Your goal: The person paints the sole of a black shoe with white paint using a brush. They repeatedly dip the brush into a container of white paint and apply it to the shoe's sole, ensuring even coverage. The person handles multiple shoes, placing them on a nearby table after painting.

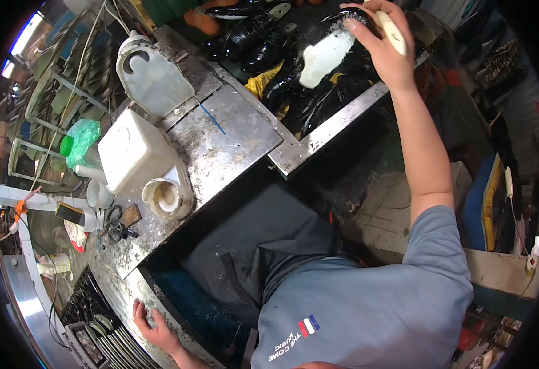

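At the top, my right hand [387,52] is closed around a glossy black shoe upper on a cream last. Its pale underside [328,58] faces up, and the cream top of the last [392,34] shows beside my fingers. Several more black shoe uppers [245,40] lie in the metal-edged bin [346,117] below and beside that hand. My left hand [155,329] is at the lower left, over the front edge of the stained workbench [235,132]. Its fingers are apart and hold nothing.
On the workbench stand a white plastic jug [131,150] with a cut opening and a greyish cut container [152,83]. Black-handled scissors [119,227], a blue stick [213,119] and a green-capped bottle [66,146] are nearby. A rack [66,92] stands at the left.
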The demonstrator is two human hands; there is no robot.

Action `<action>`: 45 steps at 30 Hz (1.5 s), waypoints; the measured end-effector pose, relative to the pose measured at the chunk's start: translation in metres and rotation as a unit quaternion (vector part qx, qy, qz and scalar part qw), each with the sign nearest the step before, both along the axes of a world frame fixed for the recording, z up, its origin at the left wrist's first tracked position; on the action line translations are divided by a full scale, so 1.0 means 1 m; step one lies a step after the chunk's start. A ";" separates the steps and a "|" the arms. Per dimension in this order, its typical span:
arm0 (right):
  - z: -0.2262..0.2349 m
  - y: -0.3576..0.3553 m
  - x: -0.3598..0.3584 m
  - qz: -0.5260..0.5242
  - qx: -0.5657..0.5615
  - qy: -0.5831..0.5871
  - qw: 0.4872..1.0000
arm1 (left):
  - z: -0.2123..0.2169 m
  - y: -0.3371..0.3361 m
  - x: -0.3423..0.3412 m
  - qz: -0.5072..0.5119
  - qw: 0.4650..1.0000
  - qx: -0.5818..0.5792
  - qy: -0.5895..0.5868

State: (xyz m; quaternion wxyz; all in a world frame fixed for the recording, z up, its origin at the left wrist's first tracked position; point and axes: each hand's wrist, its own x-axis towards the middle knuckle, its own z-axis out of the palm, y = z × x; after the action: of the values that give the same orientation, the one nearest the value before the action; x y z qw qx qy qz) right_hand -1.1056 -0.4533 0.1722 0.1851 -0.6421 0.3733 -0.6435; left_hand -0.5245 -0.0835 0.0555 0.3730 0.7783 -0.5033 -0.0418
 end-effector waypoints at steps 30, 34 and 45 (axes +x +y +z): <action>-0.063 0.054 0.279 0.294 0.087 0.293 0.905 | -0.058 0.050 -0.103 -0.212 0.578 -0.025 0.787; -0.092 0.043 0.303 0.225 -0.012 0.394 0.891 | -0.071 0.063 -0.100 -0.214 0.598 -0.042 0.771; -0.077 0.053 0.314 0.203 -0.127 0.286 0.928 | -0.054 0.061 -0.108 -0.193 0.705 -0.146 0.667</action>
State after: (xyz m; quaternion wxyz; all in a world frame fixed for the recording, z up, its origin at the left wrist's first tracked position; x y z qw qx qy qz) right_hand -0.7915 -0.4001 0.0952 0.1143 -0.8791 0.1869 -0.4233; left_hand -0.6330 -0.0228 0.0018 0.7041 0.3690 -0.2623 -0.5470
